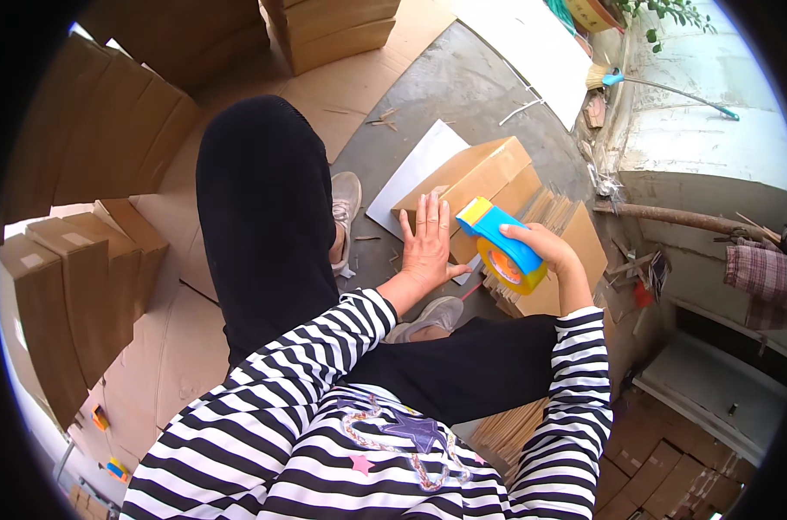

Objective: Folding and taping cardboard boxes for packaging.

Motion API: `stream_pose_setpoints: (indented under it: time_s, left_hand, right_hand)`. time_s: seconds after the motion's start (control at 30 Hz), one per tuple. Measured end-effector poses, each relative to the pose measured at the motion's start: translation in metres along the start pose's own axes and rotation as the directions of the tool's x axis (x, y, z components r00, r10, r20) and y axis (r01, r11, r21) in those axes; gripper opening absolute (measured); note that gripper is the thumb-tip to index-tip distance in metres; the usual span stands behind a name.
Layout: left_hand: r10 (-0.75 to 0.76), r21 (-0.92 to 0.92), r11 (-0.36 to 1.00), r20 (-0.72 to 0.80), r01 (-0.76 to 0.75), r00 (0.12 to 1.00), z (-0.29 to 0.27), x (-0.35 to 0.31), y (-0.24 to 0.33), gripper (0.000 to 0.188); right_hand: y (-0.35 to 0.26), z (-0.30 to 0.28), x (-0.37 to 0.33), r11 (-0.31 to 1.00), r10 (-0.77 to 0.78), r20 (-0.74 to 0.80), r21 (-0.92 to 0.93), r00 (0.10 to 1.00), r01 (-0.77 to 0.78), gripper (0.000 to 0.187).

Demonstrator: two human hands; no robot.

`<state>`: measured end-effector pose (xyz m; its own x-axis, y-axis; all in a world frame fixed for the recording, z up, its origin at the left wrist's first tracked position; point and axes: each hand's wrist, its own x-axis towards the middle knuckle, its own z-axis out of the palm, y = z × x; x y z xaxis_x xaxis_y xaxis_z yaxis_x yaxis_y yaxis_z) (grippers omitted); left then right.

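A closed brown cardboard box [489,169] lies on the floor in front of me, partly over a white sheet [415,169]. My left hand [428,243] rests flat against the side of the box, its fingers spread. In my right hand [549,247] is a blue and yellow tape dispenser [506,234], held with the thumb over its blue body. A yellow roll of tape sits in its lower part. The dispenser's yellow head is at the box's near side; whether it touches the cardboard I cannot tell. Beside and under the dispenser stands a stack of flat cardboard [575,238].
Rows of brown boxes [73,286] stand on the left, and more boxes [337,35] at the top. A broom [597,78] lies at the upper right near a wooden pole [679,217]. Two small orange and blue items [100,418] are at the lower left.
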<state>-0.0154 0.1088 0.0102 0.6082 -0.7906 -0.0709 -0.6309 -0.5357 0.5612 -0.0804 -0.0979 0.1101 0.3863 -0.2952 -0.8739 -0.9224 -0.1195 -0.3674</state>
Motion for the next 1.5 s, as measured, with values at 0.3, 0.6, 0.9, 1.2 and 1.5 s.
stream_pose_setpoints:
  time_s: [0.3,0.6,0.9,1.2,1.5]
  left_hand:
    - [-0.026,0.078,0.996,-0.082,0.032,0.996,0.009,0.001,0.008,0.118]
    - [0.016,0.138,0.99,-0.05,-0.009,0.999,0.014,0.003,0.008,0.113]
    - [0.028,0.214,0.977,-0.056,-0.016,0.998,0.016,0.009,0.01,0.116]
    - [0.029,0.215,0.976,0.005,-0.029,1.0,0.011,0.011,0.014,0.117]
    - [0.53,0.298,0.782,0.147,-0.548,0.835,0.017,0.029,0.011,0.088]
  right_hand:
    - [-0.002,-0.003,-0.001,0.998,-0.022,0.019,-0.05,1.0,0.023,0.072]
    - [0.04,-0.003,-0.017,0.993,-0.115,0.05,0.01,0.992,0.115,0.068]
    - [0.091,0.003,-0.028,0.983,-0.167,-0.024,0.073,0.986,0.168,0.063]
    - [0.126,0.011,-0.012,0.979,-0.145,-0.03,0.143,0.989,0.148,0.063]
    - [0.131,0.007,0.0,0.978,-0.155,0.064,0.152,0.986,0.144,0.067]
